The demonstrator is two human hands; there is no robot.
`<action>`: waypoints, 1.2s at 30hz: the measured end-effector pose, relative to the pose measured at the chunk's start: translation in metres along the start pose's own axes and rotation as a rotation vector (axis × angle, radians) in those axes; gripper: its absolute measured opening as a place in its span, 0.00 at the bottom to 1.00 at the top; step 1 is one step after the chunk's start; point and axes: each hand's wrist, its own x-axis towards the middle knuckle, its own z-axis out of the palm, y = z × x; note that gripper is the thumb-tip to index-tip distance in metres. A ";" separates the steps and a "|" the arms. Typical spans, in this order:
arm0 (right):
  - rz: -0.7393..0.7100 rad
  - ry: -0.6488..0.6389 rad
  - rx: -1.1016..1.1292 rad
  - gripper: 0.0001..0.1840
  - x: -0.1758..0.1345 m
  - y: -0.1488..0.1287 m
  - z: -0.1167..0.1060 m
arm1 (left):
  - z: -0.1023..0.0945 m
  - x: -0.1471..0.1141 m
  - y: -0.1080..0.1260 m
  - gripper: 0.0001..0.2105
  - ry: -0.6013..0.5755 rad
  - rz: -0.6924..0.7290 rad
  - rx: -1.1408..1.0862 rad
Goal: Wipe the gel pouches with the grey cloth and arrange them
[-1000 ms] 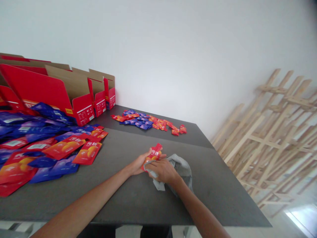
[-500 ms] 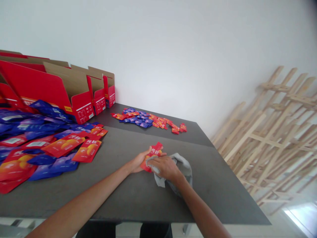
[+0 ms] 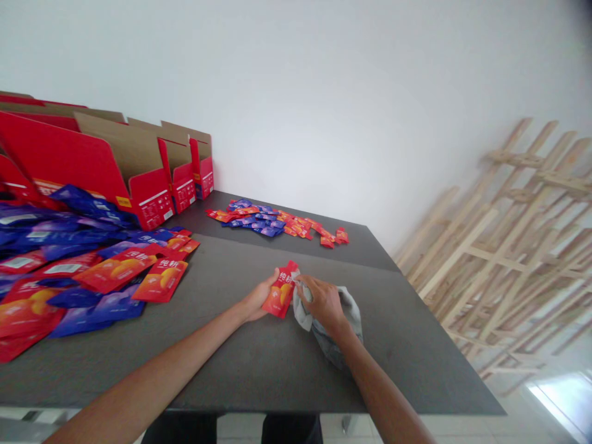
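Note:
Over the middle of the grey table, my left hand (image 3: 259, 301) is closed on a red pouch (image 3: 280, 292) printed with orange fruit and white lettering. The pouch's printed face is turned up toward me. My right hand (image 3: 322, 302) grips a grey cloth (image 3: 350, 308), which hangs down from the fingers toward the tabletop. A bunched edge of that cloth sits at the pouch's upper right side; whether it touches the pouch I cannot tell for sure.
Left of me lies a heap of larger red and blue pouches (image 3: 160, 280), with open red cardboard boxes (image 3: 150, 196) behind. Small red and blue pouches (image 3: 259, 221) are spread at the table's (image 3: 222, 370) back. Wooden easels (image 3: 502, 259) lean against the wall at right.
My right hand with the cloth has moved right, off the pouch's face to its side, uncovering the print. The pouch in my left hand has shifted slightly left.

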 end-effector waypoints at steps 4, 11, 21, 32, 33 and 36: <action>0.025 0.122 -0.011 0.13 0.000 -0.002 0.000 | 0.003 -0.001 0.004 0.23 0.061 0.129 -0.056; 0.026 0.165 -0.008 0.18 0.001 0.001 -0.003 | -0.005 0.002 0.012 0.13 0.181 0.214 -0.053; -0.004 -0.007 -0.030 0.14 0.000 0.000 0.001 | -0.010 0.006 0.003 0.25 0.230 0.189 0.292; -0.199 -0.264 -0.041 0.15 0.002 -0.016 0.013 | -0.007 0.002 0.001 0.27 -0.021 0.150 0.174; -0.129 -0.215 -0.051 0.14 0.001 -0.014 0.014 | -0.007 0.003 -0.001 0.27 -0.046 0.148 0.185; 0.041 -0.088 -0.067 0.14 0.000 -0.010 0.014 | -0.007 0.004 -0.005 0.28 -0.106 0.152 0.202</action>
